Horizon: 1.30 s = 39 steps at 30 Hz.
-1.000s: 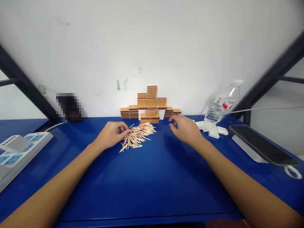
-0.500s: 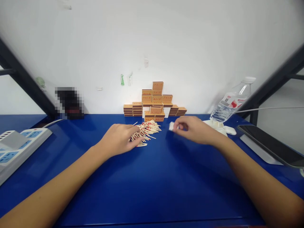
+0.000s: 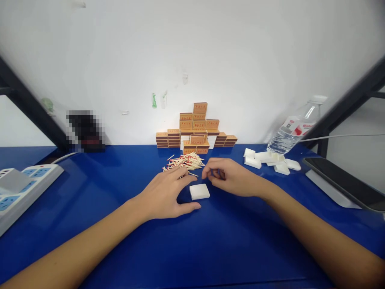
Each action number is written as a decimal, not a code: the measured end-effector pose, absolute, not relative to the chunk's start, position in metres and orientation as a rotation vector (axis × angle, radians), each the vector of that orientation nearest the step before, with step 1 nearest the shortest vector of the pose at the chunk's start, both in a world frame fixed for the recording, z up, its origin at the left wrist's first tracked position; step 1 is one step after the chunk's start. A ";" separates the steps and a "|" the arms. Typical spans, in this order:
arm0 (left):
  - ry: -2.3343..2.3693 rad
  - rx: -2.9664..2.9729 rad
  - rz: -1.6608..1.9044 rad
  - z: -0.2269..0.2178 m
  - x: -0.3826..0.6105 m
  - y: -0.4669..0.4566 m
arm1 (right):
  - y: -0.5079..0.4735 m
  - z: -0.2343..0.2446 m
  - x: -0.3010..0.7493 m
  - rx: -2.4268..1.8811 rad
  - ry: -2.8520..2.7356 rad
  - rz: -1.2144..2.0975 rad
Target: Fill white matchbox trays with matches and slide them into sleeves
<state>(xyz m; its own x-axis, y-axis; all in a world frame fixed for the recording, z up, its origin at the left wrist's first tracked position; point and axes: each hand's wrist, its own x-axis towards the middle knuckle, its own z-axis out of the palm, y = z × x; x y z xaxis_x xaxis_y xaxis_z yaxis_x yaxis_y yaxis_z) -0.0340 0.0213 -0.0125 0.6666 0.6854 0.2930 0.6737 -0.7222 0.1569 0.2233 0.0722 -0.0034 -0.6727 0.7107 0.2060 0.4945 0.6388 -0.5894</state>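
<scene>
A white matchbox tray lies flat on the blue table between my hands. My left hand is open on its left side, thumb and fingers spread around it without gripping it. My right hand hovers just up and to the right of the tray, its fingers loosely curled and apart with nothing visible in them. Behind my left fingers lies a loose pile of red-tipped matches, its near part hidden by that hand. Beyond the pile, printed matchboxes are stacked in a stepped shape against the wall.
More white trays lie in a loose group to the right, beside a leaning water bottle. A phone rests at the right on a white block. At the left are a power strip and a blurred dark object.
My right hand has brought the white tray nearer and left, and let go of it on the table. My left hand has moved from the match pile toward the tray, its fingers opening.
</scene>
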 end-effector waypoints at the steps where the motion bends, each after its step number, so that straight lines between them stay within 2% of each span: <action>1: 1.163 2.837 0.530 -0.014 -0.033 0.021 | 0.078 -0.007 0.221 -0.985 -2.384 0.659; 8: 1.159 2.843 0.533 -0.016 -0.032 0.022 | 0.120 -0.017 0.195 -1.185 -2.281 0.290; 16: 1.093 2.883 0.557 -0.016 -0.034 0.025 | 0.128 -0.007 0.182 -1.293 -2.434 0.337; 39: 1.145 2.903 0.551 -0.017 -0.040 0.031 | 0.124 0.004 0.211 -1.079 -2.619 0.035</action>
